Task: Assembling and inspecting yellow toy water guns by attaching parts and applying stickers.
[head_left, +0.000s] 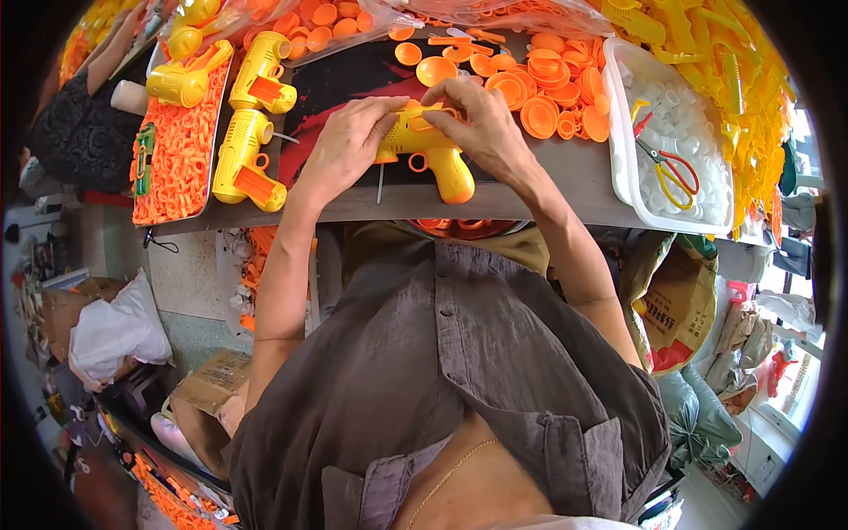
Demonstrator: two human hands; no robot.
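Note:
On the table before me a yellow toy gun lies on its side, its handle pointing toward me. An orange trigger ring and a thin white stick show under its barrel. My left hand grips the barrel end, thumb and fingers bent over its top. From the other side my right hand is closed on the rear top, its fingertips pressing at an orange part there. The fingers hide most of that part. To the left stand two more yellow toy guns with orange handles, one behind the other.
A tray of small orange parts lies at left. Orange cups and discs are piled behind my right hand. A white bin holds clear caps and red-and-yellow-handled scissors. Yellow shells heap at far right. Another person's sleeve shows far left.

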